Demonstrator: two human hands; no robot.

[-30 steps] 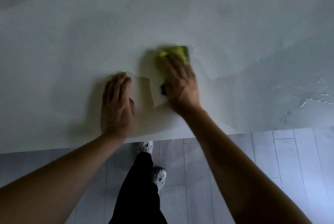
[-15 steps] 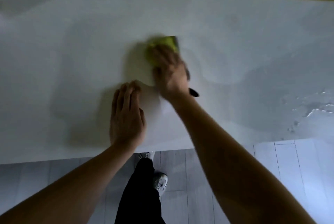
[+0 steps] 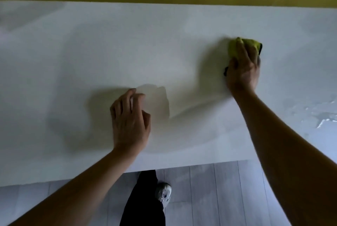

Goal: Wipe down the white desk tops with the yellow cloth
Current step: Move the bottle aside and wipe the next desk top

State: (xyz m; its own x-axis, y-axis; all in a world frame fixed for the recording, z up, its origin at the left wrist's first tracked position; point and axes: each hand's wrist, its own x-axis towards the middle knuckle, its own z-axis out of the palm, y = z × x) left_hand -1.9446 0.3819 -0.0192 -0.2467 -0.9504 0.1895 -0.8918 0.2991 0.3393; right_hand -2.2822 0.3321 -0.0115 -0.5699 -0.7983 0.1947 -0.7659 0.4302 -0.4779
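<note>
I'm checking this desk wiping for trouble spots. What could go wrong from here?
The wet patch at the desk's right edge may get missed or smeared, since the cloth under the right hand sits apart from it. The left hand, leaning on the desk, may leave prints.

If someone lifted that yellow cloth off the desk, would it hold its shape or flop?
Probably flop: the yellow cloth lies bunched under the right hand. Likely light, since flat fingers alone move it. Possibly damp, given the wet patch nearby.
</note>
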